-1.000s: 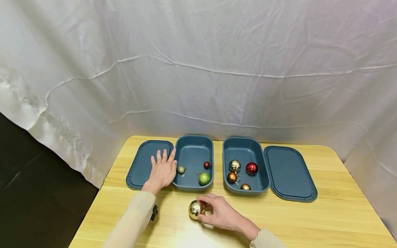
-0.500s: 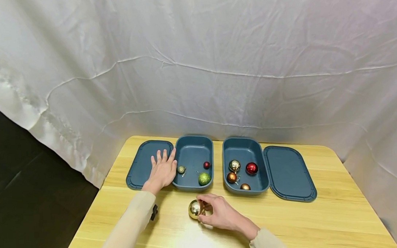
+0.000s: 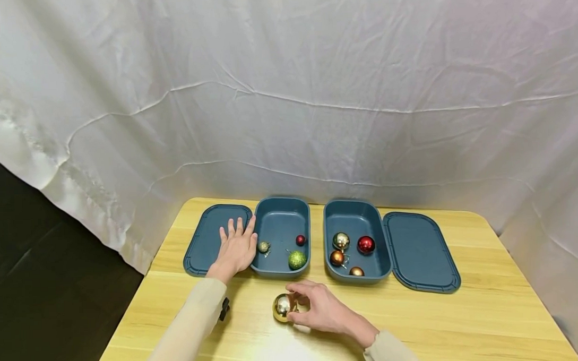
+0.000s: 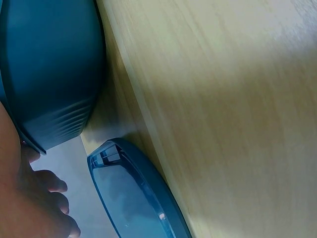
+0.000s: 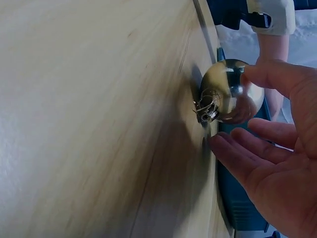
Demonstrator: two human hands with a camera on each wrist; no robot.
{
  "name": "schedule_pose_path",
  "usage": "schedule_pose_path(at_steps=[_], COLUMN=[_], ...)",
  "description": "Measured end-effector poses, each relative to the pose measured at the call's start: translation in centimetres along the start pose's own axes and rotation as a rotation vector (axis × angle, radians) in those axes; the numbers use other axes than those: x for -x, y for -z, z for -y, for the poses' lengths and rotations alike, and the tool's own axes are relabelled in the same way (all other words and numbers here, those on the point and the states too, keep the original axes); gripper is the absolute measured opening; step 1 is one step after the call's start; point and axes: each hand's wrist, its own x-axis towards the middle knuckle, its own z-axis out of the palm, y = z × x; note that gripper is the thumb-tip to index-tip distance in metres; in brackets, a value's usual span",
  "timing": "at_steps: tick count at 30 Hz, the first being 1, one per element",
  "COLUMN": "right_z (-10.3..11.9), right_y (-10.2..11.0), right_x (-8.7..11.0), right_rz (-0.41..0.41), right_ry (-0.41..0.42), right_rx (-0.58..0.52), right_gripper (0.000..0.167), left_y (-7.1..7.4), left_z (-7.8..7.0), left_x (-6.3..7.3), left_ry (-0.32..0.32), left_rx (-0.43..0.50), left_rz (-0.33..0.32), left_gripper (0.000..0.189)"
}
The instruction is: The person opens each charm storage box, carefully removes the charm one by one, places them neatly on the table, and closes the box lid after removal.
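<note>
A shiny gold Christmas bauble (image 3: pixel 284 307) sits on the table in front of the boxes, its metal cap turned towards my right hand (image 3: pixel 324 311). In the right wrist view the hand is loosely spread about the bauble (image 5: pixel 233 91). The thumb overlaps the bauble's edge, while the other fingers stand apart from it with a gap. My left hand (image 3: pixel 234 250) is spread palm down over the left lid (image 3: pixel 209 236), beside the left blue box (image 3: pixel 282 202). The left fingers (image 4: pixel 52 181) are straight or slightly bent and hold nothing; whether they touch the rim I cannot tell.
The left box holds a green glitter bauble (image 3: pixel 297 260), a small red one (image 3: pixel 300 240) and a small pale one (image 3: pixel 263 247). Several baubles lie in the right box (image 3: pixel 352 204), including a red one (image 3: pixel 365 245). Its lid (image 3: pixel 422 253) lies to the right.
The gold bauble has shifted very slightly left, away from the right palm. Both hands stay almost where they were.
</note>
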Motion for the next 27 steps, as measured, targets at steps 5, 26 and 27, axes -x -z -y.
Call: schedule_pose_path(at_steps=[5, 26, 27], right_z=[0.0, 1.1, 1.0], right_y=[-0.1, 3.3, 3.5], right_x=[0.1, -4.1, -4.6], right_rz=[0.004, -0.199, -0.196], right_ry=[0.013, -0.029, -0.046], right_rx=[-0.006, -0.276, -0.273], right_gripper=[0.061, 0.028, 0.029], left_y=[0.0, -0.1, -0.2], left_z=[0.1, 0.1, 0.1], left_x=[0.0, -0.1, -0.1], left_ry=[0.0, 0.004, 0.005], left_rx=[-0.002, -0.014, -0.018], left_rz=[0.006, -0.003, 0.0], left_gripper=[0.059, 0.059, 0.059])
